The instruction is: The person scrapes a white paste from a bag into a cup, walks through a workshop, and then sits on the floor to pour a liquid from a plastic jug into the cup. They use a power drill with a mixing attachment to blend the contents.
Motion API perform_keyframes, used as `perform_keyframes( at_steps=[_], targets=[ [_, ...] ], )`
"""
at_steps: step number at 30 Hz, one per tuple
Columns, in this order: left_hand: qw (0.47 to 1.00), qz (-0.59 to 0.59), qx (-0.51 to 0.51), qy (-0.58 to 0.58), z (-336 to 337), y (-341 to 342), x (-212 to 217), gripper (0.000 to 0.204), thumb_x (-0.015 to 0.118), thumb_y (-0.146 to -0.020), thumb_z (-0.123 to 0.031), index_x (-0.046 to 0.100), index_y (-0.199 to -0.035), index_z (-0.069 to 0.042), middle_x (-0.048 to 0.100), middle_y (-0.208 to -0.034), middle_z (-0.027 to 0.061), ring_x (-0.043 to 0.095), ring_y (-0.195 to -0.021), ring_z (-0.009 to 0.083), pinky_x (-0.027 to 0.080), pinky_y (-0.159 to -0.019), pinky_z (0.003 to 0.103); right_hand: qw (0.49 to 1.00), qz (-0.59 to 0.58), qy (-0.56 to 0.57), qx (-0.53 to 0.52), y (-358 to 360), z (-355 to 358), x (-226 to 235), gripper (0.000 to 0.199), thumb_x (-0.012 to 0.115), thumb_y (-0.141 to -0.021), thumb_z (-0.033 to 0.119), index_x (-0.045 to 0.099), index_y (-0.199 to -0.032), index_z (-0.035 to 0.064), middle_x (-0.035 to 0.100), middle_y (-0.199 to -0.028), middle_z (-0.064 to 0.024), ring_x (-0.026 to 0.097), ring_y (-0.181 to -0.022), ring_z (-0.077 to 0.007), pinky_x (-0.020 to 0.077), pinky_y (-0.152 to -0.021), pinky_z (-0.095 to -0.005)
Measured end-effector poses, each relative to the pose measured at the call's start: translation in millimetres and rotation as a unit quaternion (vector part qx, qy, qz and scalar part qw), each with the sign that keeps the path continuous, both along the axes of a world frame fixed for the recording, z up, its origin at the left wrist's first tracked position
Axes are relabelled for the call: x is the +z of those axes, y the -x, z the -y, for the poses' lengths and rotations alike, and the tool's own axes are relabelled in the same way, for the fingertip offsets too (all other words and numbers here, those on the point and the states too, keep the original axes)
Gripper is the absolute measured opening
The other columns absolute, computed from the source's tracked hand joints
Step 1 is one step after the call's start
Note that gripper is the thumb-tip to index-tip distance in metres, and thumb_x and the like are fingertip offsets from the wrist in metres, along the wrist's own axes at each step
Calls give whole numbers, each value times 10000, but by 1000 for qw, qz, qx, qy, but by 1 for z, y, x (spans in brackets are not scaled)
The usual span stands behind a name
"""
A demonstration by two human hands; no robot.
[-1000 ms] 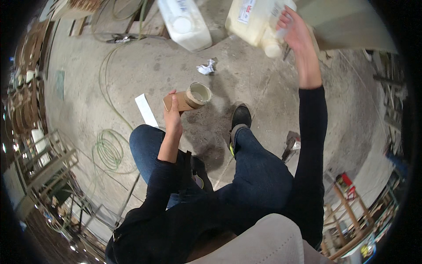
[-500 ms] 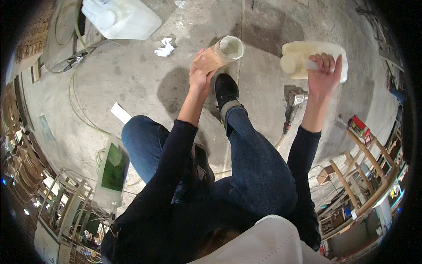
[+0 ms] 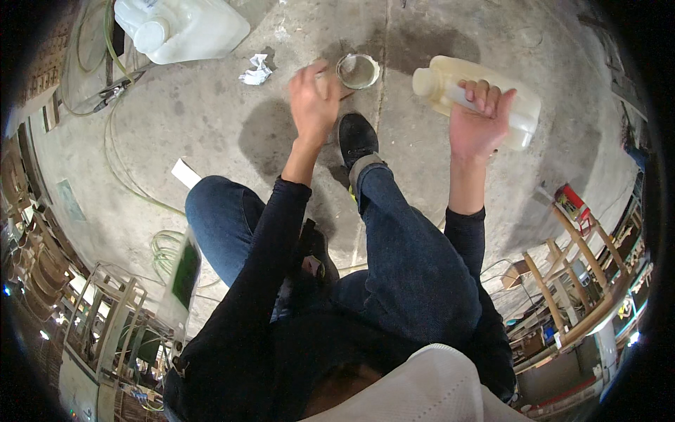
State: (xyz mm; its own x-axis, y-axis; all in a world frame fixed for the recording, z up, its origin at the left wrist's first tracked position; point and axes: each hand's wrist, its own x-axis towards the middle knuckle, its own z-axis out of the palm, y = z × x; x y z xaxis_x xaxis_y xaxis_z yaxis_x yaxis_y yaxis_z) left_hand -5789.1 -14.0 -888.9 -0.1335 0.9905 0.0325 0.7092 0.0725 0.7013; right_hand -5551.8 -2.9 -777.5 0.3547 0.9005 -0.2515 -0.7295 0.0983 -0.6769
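Concrete floor [image 3: 211,133] stained, white jug [image 3: 190,24], crumpled paper [image 3: 256,69], wooden frames [image 3: 583,281]

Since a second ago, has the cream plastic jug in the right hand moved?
Yes. The cream plastic jug came down from beside the white canister toward the black shoe.

black long sleeves [image 3: 264,239], dark blue jeans [image 3: 404,260], a black shoe [image 3: 357,137].
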Motion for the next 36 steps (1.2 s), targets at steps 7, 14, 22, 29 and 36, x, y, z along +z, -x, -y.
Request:
perform_keyframes(
  at_steps=[7, 14, 22, 29, 36],
  targets=[
    [964, 116, -237, 31, -24, -62, 53, 430, 610, -905, -344, 543, -1234, -75, 611, -1134, 147, 533, -1076, 361, 445, -911, 428, 999, 26, 24, 13, 16, -10, -2, 491, 417, -1023, 396, 336, -611, 142, 335, -640, -2, 346, -699, -182, 342, -840, -349],
    [964, 212, -161, -25, -15, -101, 44, 421, 646, -890, -312, 522, -1119, 19, 594, -997, 172, 535, -953, 350, 443, -823, 422, 1000, 0, 25, 10, 0, -11, 7, 493, 412, -1021, 412, 338, -615, 143, 328, -633, 1, 346, -699, -187, 343, -846, -352],
    [958, 225, -178, -11, -23, -111, 27, 406, 572, -943, -368, 504, -1032, 22, 534, -847, 184, 516, -799, 325, 423, -711, 410, 999, -10, 32, 16, -6, -17, 6, 486, 403, -1024, 394, 320, -621, 135, 312, -626, -3, 342, -702, -205, 342, -851, -366],
    [913, 314, -229, 127, -38, -100, 27, 393, 516, -976, -353, 516, -1039, 34, 589, -866, 195, 553, -816, 303, 441, -743, 388, 998, 11, 54, -3, -1, -17, 13, 474, 420, -1021, 302, 295, -592, 142, 299, -608, 2, 331, -686, -191, 334, -869, -374],
    [918, 391, -57, 26, -58, -42, -9, 543, 293, -1031, -463, 609, -1015, -22, 637, -818, 124, 561, -703, 222, 471, -664, 341, 999, -24, 30, 7, -13, -11, 13, 473, 419, -1026, 346, 303, -618, 137, 281, -628, 7, 315, -686, -191, 344, -828, -370]
  ],
)
